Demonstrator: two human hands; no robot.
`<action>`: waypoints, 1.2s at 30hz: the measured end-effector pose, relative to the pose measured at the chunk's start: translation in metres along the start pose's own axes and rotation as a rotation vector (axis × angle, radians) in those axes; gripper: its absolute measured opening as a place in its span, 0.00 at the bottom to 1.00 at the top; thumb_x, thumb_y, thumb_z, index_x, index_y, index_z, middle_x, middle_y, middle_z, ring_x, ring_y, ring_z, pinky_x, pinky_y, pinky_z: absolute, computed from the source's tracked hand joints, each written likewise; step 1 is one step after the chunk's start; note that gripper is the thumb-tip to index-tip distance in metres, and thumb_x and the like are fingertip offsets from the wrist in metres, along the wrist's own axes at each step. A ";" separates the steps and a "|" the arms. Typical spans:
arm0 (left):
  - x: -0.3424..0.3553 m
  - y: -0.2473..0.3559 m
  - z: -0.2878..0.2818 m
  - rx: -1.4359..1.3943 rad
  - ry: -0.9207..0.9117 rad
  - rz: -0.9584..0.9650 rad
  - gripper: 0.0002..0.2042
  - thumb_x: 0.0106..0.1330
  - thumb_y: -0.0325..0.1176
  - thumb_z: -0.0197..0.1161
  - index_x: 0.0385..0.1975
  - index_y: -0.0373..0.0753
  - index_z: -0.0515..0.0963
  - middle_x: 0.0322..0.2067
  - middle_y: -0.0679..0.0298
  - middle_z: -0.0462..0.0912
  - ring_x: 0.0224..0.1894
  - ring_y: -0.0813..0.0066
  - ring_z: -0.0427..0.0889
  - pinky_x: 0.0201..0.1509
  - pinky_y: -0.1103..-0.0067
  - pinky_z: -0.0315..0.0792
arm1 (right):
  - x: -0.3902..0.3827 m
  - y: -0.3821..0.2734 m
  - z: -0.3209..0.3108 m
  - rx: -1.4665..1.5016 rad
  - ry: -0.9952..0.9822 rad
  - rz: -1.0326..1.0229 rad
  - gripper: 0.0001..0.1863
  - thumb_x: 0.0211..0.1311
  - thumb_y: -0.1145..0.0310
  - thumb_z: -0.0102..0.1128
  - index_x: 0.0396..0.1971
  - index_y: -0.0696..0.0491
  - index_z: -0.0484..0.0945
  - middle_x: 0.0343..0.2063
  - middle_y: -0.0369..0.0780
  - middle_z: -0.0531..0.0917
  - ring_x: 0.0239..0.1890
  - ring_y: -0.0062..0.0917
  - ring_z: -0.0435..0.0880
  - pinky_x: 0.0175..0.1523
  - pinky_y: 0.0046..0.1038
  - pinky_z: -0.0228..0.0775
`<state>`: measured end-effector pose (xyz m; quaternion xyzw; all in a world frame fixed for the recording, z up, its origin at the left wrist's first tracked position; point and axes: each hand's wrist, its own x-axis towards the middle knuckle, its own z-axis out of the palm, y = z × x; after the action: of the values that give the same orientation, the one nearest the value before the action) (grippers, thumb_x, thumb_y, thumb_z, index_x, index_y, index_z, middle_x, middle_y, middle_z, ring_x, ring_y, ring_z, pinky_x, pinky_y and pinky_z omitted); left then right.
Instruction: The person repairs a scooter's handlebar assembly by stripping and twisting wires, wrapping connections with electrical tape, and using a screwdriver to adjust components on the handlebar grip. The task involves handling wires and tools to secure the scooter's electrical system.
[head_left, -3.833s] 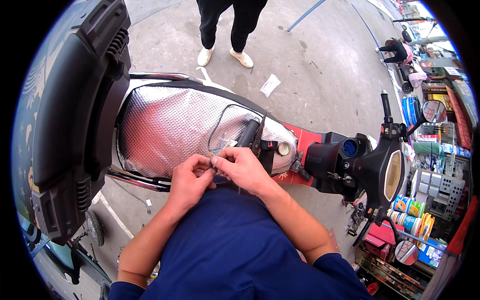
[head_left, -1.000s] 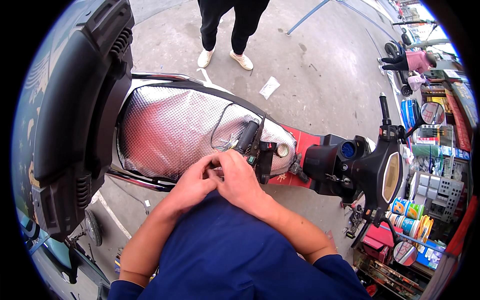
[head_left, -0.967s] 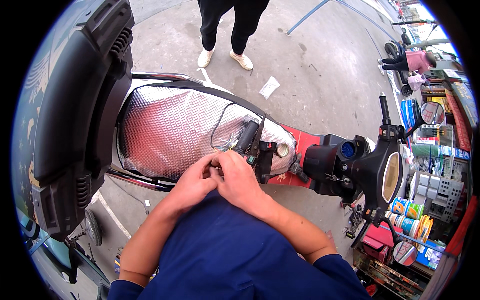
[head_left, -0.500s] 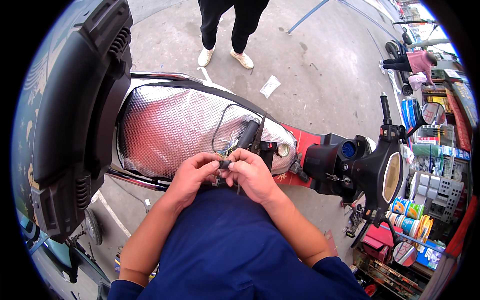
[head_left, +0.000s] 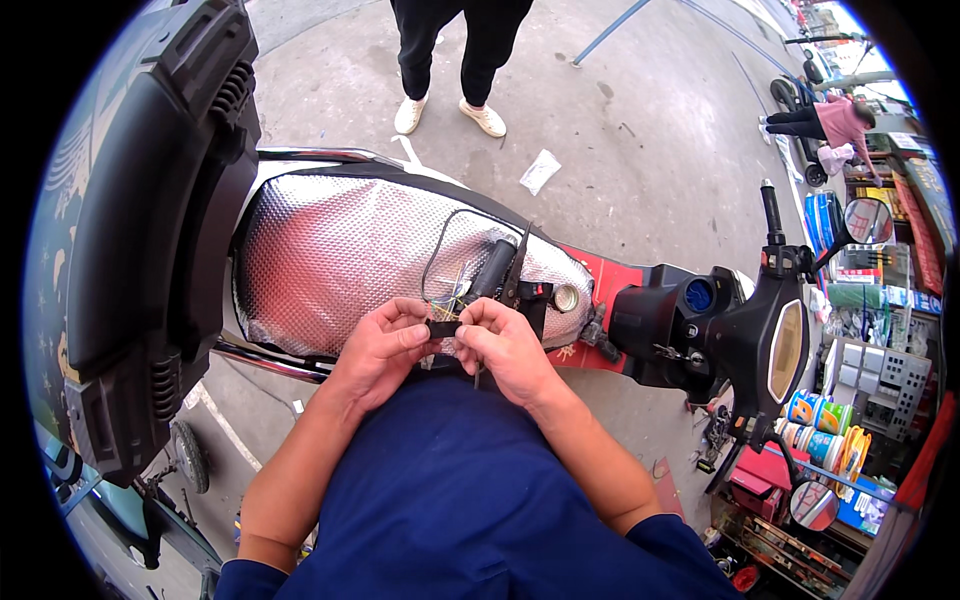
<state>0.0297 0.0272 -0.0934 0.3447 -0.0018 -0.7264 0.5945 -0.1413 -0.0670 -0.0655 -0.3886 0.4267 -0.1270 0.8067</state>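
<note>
My left hand (head_left: 384,341) and my right hand (head_left: 500,345) meet over a scooter's open under-seat bay. Together they pinch a small black connector (head_left: 443,328) with thin coloured wires (head_left: 455,298) running out of it. Just beyond my fingers a black cylindrical part (head_left: 492,272) and a black cable loop (head_left: 440,250) lie on the silver quilted lining (head_left: 330,260) of the bay. The raised black seat (head_left: 150,230) stands to the left.
The scooter's handlebar, mirror and headlight cowl (head_left: 775,330) sit to the right, above red bodywork (head_left: 610,285). Another person's legs in white shoes (head_left: 445,110) stand on the concrete beyond. Shelves with cans and boxes (head_left: 850,400) crowd the right edge; a scrap of paper (head_left: 540,170) lies on the ground.
My hands have shifted slightly away from the bay's lip and spread apart, so the small black connector now shows between my fingertips. The scooter and the bystander have not moved.
</note>
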 end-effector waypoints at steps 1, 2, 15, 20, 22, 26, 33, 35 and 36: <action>-0.002 0.001 0.002 0.025 0.018 0.007 0.09 0.62 0.26 0.65 0.39 0.38 0.75 0.38 0.62 0.81 0.42 0.73 0.81 0.50 0.73 0.74 | 0.000 0.001 -0.001 -0.013 -0.011 0.000 0.04 0.63 0.75 0.54 0.36 0.56 0.71 0.24 0.36 0.79 0.23 0.17 0.77 0.27 0.19 0.68; -0.002 0.001 0.003 0.050 0.036 0.014 0.09 0.62 0.25 0.65 0.40 0.37 0.75 0.37 0.62 0.81 0.41 0.72 0.81 0.49 0.74 0.75 | 0.000 0.001 -0.004 -0.026 -0.021 0.000 0.04 0.63 0.74 0.55 0.36 0.56 0.71 0.25 0.36 0.79 0.24 0.17 0.77 0.27 0.19 0.68; -0.010 0.013 0.013 0.311 0.167 -0.010 0.09 0.63 0.21 0.60 0.42 0.31 0.77 0.37 0.62 0.83 0.37 0.78 0.81 0.46 0.81 0.76 | 0.015 0.008 -0.005 -0.397 0.123 -0.188 0.08 0.61 0.70 0.62 0.34 0.60 0.79 0.23 0.32 0.79 0.25 0.11 0.72 0.31 0.19 0.66; -0.008 0.007 0.007 0.382 0.220 0.161 0.10 0.62 0.21 0.61 0.44 0.30 0.76 0.37 0.61 0.83 0.38 0.78 0.81 0.47 0.81 0.76 | 0.000 -0.002 0.008 -0.467 0.097 -0.216 0.07 0.63 0.72 0.60 0.35 0.60 0.78 0.25 0.32 0.79 0.27 0.11 0.73 0.33 0.18 0.67; -0.007 0.005 0.013 0.366 0.262 0.198 0.10 0.62 0.21 0.60 0.43 0.31 0.76 0.37 0.61 0.83 0.38 0.77 0.82 0.46 0.80 0.77 | -0.003 -0.005 0.013 -0.529 0.095 -0.228 0.06 0.64 0.72 0.59 0.35 0.60 0.78 0.26 0.32 0.79 0.28 0.10 0.73 0.33 0.17 0.67; -0.005 0.000 0.020 0.345 0.295 0.199 0.10 0.63 0.20 0.60 0.44 0.31 0.75 0.37 0.60 0.83 0.39 0.76 0.83 0.47 0.80 0.78 | -0.004 -0.007 0.022 -0.716 0.158 -0.322 0.07 0.63 0.71 0.60 0.34 0.60 0.78 0.24 0.34 0.79 0.25 0.12 0.74 0.30 0.20 0.68; -0.004 -0.003 0.026 0.306 0.271 0.153 0.11 0.64 0.21 0.59 0.46 0.31 0.74 0.37 0.59 0.83 0.38 0.75 0.83 0.47 0.78 0.79 | -0.005 -0.007 0.026 -0.805 0.244 -0.373 0.07 0.61 0.72 0.61 0.30 0.61 0.77 0.22 0.38 0.78 0.23 0.15 0.75 0.29 0.23 0.69; -0.006 -0.002 0.025 0.297 0.247 0.147 0.12 0.64 0.22 0.59 0.47 0.30 0.74 0.37 0.58 0.83 0.39 0.74 0.83 0.47 0.78 0.78 | -0.005 -0.009 0.026 -0.841 0.254 -0.352 0.07 0.61 0.71 0.61 0.29 0.61 0.76 0.23 0.38 0.78 0.23 0.15 0.76 0.29 0.23 0.69; -0.006 -0.001 0.025 0.298 0.249 0.139 0.11 0.64 0.22 0.59 0.46 0.30 0.74 0.37 0.58 0.83 0.38 0.74 0.83 0.46 0.78 0.79 | -0.005 -0.009 0.026 -0.855 0.252 -0.323 0.08 0.61 0.71 0.61 0.29 0.61 0.76 0.23 0.38 0.79 0.24 0.15 0.76 0.29 0.22 0.69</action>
<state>0.0166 0.0223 -0.0717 0.5151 -0.0598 -0.6271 0.5812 -0.1230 -0.0574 -0.0472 -0.7288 0.4692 -0.1101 0.4864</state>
